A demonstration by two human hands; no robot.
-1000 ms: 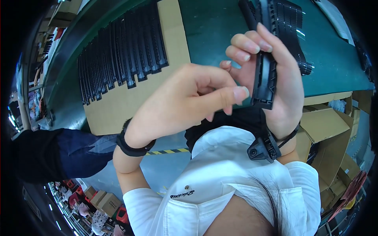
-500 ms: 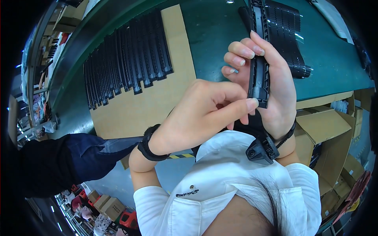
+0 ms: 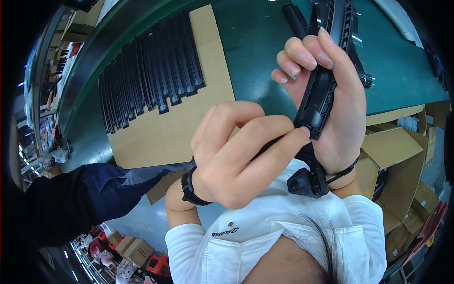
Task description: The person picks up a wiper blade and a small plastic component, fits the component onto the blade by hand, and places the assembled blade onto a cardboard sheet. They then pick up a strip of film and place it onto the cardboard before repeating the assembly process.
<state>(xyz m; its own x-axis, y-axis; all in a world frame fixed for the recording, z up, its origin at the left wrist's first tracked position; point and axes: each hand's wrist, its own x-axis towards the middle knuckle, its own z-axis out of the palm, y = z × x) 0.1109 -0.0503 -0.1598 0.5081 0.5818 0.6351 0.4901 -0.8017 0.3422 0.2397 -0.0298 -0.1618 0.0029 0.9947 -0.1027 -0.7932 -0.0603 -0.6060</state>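
A long black plastic strip [image 3: 316,102] with a smooth channel and lattice-like edges lies across my right palm, tilted, its far end reaching past the top of the view. My right hand [image 3: 343,92] holds it, the thumb and curled fingers closing over its middle. At the strip's near end, the thumb and forefinger of my left hand [image 3: 236,154] pinch the corner. Whether they hold a small part there is hidden by the fingertips. Similar black strips [image 3: 158,66] lie side by side in a row on a brown cardboard sheet [image 3: 168,137] to the left.
Under the cardboard is a green worktable [image 3: 255,52]. More black strips [image 3: 295,21] lie behind my right hand. Open cardboard boxes [image 3: 395,146] stand at the right. Another person's dark sleeve and clothing [image 3: 101,189] reach in from the left, beside the table edge.
The strip has tilted, its far end swinging right and its channel turning. My right hand has shifted slightly right. My left hand has rolled over and moved a little lower, still at the near end.
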